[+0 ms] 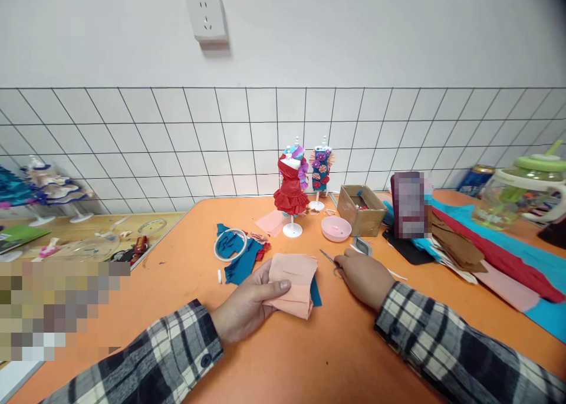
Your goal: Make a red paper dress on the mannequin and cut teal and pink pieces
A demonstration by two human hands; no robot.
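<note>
My left hand pinches a folded piece of peach crepe paper, thumb on top and fingers underneath. A dark blue piece sticks out from behind its right side. To the right, my right hand is closed at the handles of a small pair of scissors, low over the table, blades toward the upper left; its fingertips are partly hidden. Beyond my left hand, a white ring lies on dark blue crepe paper. A small mannequin in a red ruffled dress stands behind the peach paper.
Behind my right hand are a pink bowl, a cardboard box and a second small mannequin. A phone stands upright at the right, near coloured crepe strips and a lidded jug. More dressed mannequins stand far left.
</note>
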